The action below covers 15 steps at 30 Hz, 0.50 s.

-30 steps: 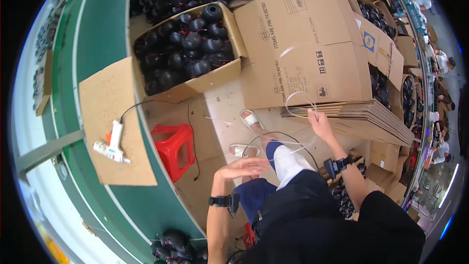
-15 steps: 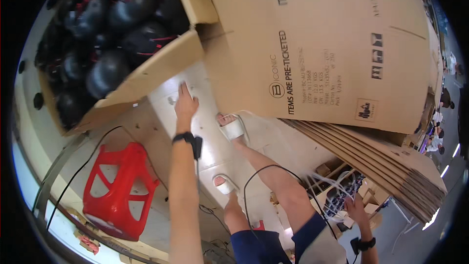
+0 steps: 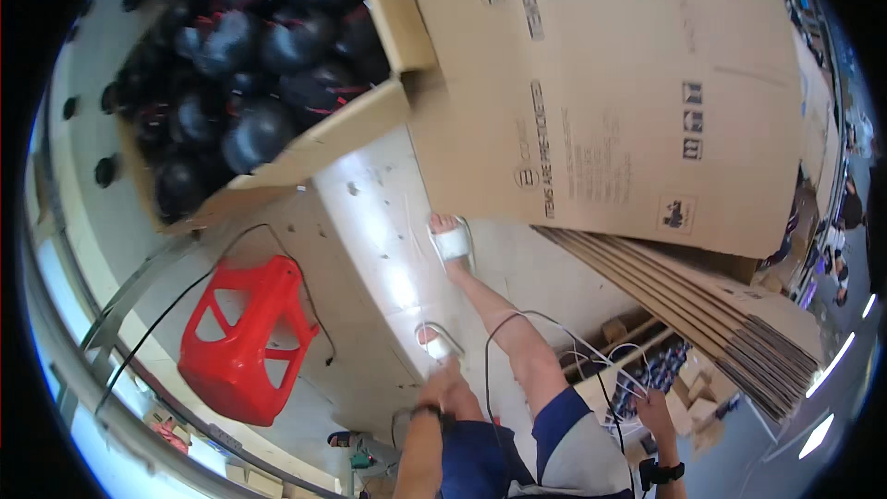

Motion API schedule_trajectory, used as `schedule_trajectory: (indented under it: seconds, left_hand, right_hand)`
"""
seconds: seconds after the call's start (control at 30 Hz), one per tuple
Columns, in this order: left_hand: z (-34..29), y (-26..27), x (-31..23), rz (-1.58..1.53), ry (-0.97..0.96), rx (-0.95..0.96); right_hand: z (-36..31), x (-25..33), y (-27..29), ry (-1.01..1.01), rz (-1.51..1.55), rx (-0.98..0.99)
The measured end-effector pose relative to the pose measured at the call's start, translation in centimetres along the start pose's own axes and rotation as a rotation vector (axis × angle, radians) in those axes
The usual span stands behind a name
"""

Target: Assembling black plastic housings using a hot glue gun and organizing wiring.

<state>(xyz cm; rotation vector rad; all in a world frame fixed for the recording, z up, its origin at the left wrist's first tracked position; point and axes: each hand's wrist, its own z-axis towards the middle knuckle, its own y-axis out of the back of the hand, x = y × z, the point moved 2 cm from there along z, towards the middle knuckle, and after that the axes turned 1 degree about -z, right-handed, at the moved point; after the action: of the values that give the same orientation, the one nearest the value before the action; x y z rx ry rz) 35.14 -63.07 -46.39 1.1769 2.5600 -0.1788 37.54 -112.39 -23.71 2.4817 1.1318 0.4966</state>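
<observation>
My right hand is at the lower right, its fingers closed round thin white straps that loop out from it. My left hand is drawn back beside my left knee, under a dark wristband; its fingers merge with the leg and are blurred. A dark cable arcs in front of my right leg. Closest beyond the left hand is my foot in a white sandal.
An open carton full of black rounded things stands at upper left. A large brown carton fills the upper right, above stacked flat cardboard. A red plastic stool lies tipped at left, with a black cable beside it.
My left hand has come back from over the floor near the open carton to my left knee. My right hand still grips the white straps. The whole view has shifted slightly.
</observation>
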Motion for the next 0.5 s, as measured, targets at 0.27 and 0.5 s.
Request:
schedule_trajectory:
  seconds: [0.27,0.5]
  left_hand:
    - [-22.2,8.9,-1.3,0.101,-0.039,-0.251]
    - [-51.1,19.2,-21.3,-0.019,-0.798,-0.565]
  right_hand:
    - [-3.6,34.6,8.4,0.339,0.356,-0.018]
    - [-18.6,58.9,0.7,1.628,0.073,0.649]
